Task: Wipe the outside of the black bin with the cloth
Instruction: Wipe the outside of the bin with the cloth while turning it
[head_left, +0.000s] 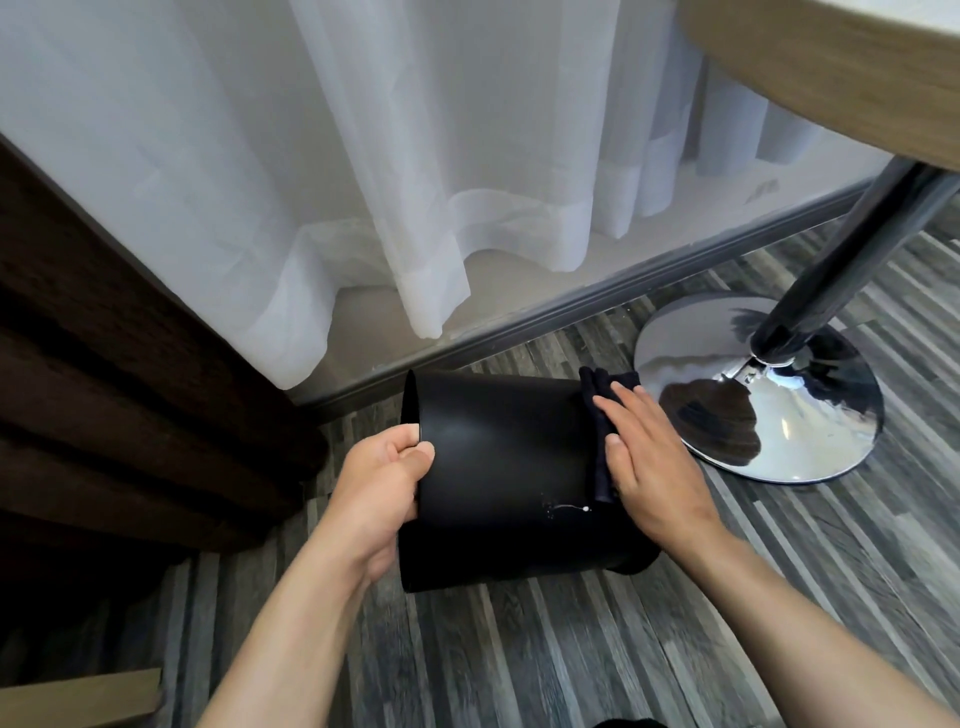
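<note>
The right hand (652, 467) is covering most of the dark cloth (602, 410), and the left hand (384, 483) is hiding part of the black bin (504, 467) rim. The desk (831, 78) is running off the top right edge.

We see the black bin (498, 467) as smooth plastic with a soft satin sheen, marked near its right end by a small white smear (566, 509), while the dark cloth (602, 415) against it looks like matt, folded fabric. To the right, the table base (810, 415) and its pole (852, 249) are mirror-polished chrome under a wood-grain tabletop edge (810, 78). The floor (571, 665) shows grey wood-look planks, the far curtain (363, 156) is sheer white fabric, and the left curtain (104, 364) is coarse dark brown weave.
</note>
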